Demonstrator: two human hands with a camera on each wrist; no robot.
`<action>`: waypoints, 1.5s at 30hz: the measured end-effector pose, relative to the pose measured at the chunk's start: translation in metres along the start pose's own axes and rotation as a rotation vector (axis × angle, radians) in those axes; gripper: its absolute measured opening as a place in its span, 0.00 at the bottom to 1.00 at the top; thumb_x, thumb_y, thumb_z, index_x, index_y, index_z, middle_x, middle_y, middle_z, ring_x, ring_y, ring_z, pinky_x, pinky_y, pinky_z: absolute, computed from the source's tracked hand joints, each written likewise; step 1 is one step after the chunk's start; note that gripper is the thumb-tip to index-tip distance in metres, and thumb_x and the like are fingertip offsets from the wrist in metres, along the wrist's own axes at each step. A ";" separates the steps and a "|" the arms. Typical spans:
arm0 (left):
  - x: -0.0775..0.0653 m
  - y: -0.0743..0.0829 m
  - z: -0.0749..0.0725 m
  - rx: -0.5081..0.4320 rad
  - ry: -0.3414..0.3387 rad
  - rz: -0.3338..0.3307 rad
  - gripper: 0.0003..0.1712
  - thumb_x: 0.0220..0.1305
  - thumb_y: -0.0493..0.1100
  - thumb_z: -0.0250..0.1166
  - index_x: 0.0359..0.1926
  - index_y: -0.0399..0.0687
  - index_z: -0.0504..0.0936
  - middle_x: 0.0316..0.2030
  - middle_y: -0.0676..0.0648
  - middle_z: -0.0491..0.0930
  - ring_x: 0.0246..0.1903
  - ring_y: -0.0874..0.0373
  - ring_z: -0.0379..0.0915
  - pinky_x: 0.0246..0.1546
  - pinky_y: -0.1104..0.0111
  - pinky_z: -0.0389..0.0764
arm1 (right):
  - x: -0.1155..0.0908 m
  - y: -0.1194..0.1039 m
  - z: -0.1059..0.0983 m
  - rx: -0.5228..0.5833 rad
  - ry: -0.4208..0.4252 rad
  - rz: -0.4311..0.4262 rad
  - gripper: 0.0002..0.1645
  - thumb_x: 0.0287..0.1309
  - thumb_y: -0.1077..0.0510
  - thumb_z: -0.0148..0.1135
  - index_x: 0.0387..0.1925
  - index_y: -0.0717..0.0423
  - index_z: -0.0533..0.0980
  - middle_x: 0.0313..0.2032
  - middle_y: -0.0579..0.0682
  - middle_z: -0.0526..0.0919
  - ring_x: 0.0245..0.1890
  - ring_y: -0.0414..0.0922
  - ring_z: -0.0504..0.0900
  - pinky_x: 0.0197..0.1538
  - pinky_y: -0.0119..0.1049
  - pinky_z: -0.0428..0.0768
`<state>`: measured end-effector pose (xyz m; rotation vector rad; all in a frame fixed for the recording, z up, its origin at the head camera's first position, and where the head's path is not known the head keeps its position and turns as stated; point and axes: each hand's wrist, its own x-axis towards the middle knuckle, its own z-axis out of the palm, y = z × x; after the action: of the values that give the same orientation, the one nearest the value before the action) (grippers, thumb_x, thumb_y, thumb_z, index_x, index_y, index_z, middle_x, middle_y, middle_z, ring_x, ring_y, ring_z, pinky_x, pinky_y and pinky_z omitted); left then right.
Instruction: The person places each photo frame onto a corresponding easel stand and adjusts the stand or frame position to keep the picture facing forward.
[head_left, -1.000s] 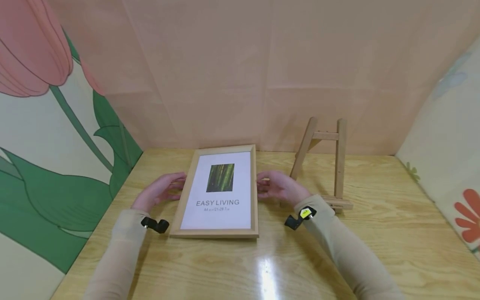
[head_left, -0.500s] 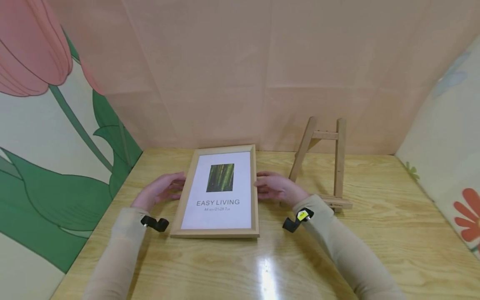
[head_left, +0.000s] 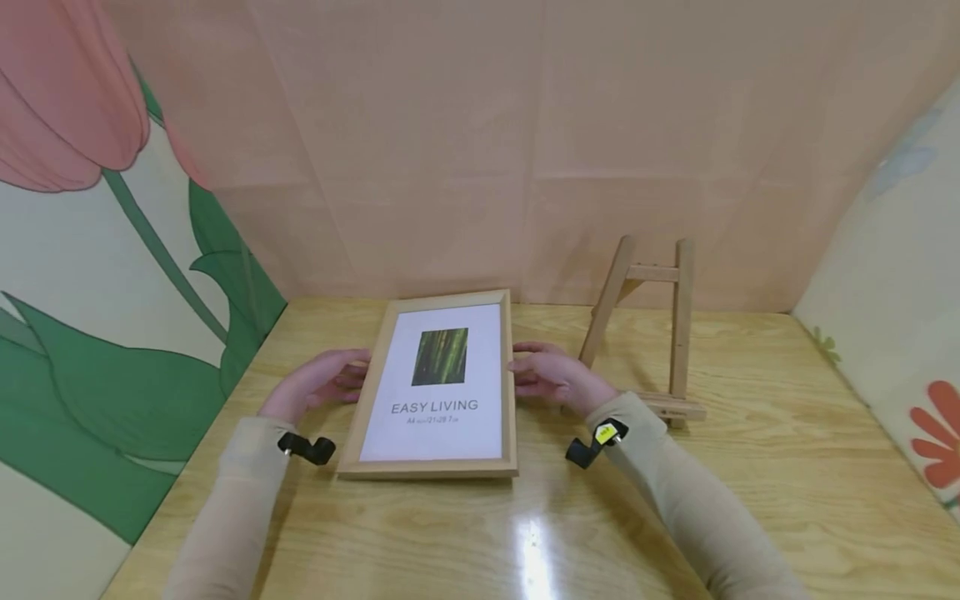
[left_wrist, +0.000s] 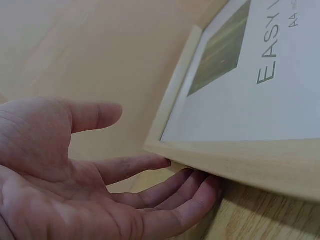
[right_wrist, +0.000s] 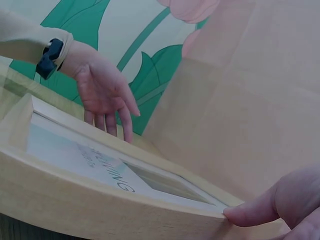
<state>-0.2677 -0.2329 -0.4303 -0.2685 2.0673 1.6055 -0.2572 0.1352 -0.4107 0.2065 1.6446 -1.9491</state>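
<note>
A light wooden picture frame (head_left: 507, 400) lies face up on the table, its white insert printed "EASY LIVING" beneath a small green picture. At its left side is my left hand (head_left: 318, 383); in the left wrist view, the fingertips (left_wrist: 212, 187) reach to the frame's lower edge while the thumb stands apart, off the frame. My right hand (head_left: 555, 377) grips the opposite side. Its thumb (right_wrist: 252, 212) presses on the top of the edge in the right wrist view, and its other fingers are mostly hidden there.
A small wooden easel (head_left: 680, 333) stands to the right, partly behind my right hand. The wooden table (head_left: 420, 533) meets a pink cloth backdrop (head_left: 420, 167) at the back. Flower-patterned panels (head_left: 127, 392) flank it on both sides.
My right thumb has come onto the frame's right edge. The left hand stays at the left side with little movement, and the frame and easel keep nearly the same place.
</note>
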 end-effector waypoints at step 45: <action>-0.033 0.013 -0.010 -0.136 -0.059 0.304 0.31 0.69 0.35 0.57 0.68 0.27 0.58 0.60 0.34 0.67 0.48 0.55 0.74 0.57 0.52 0.72 | -0.017 -0.026 -0.005 -0.005 -0.101 -0.174 0.35 0.65 0.72 0.50 0.71 0.64 0.52 0.49 0.59 0.77 0.43 0.48 0.81 0.61 0.53 0.70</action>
<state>-0.2484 -0.2433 -0.4008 0.0507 2.0313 1.9107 -0.2576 0.1479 -0.3816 -0.0386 1.6485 -2.0470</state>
